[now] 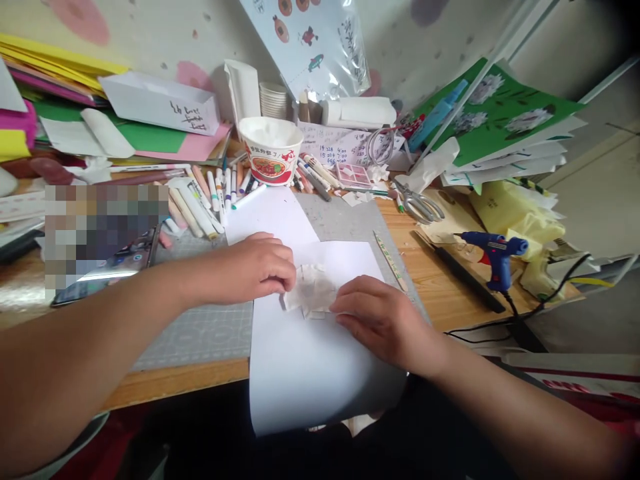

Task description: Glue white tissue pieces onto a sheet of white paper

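Note:
A small cluster of overlapping off-white paper pieces [313, 293] lies on a large white paper sheet [295, 360], whose near end hangs over the table's edge. My left hand [263, 270] is closed at the cluster's left side, with fingertips and thumb pinched on its edge. From the right, my right hand [383, 317] reaches in with curled fingers, thumb and forefinger closed at the cluster's right edge. The fingers partly cover both edges of the pieces.
A grey cutting mat [200, 333] lies under the sheet. Behind stand a paper bowl [271, 152] and many markers [200, 207]. Rightward are a ruler [390, 261], pliers [420, 201] and a blue glue gun [497, 253] with its cord. A phone [110, 270] lies left.

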`<state>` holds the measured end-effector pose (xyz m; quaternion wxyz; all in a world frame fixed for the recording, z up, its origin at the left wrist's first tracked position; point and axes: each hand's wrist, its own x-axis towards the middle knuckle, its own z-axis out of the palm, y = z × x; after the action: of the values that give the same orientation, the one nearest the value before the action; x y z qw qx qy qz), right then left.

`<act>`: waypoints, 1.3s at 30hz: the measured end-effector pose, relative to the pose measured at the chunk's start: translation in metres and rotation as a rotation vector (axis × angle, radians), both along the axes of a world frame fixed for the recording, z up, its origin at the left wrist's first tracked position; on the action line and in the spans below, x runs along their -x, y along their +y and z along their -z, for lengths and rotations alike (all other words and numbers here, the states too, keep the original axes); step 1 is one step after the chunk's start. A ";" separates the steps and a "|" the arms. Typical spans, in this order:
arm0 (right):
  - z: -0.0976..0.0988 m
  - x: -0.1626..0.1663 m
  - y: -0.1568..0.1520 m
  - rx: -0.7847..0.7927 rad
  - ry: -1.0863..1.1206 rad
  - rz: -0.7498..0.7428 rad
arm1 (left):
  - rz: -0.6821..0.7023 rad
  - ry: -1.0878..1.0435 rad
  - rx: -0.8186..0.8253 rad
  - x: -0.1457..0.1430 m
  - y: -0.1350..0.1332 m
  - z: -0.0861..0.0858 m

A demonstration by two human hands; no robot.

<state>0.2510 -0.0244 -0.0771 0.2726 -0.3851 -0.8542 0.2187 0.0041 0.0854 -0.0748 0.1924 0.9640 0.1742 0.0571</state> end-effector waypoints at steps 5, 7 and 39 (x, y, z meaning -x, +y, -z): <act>0.004 0.013 0.004 -0.165 -0.208 -0.102 | -0.040 0.023 0.030 -0.004 -0.004 -0.003; 0.006 0.018 0.006 -0.176 -0.261 -0.116 | -0.049 0.019 0.038 -0.004 -0.005 -0.003; 0.014 0.051 0.028 -0.002 -0.114 0.202 | -0.104 0.051 0.069 -0.007 -0.011 -0.007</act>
<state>0.1999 0.0038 -0.0913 0.2447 -0.4807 -0.8253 0.1669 0.0111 0.0742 -0.0673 0.2179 0.9476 0.2308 0.0365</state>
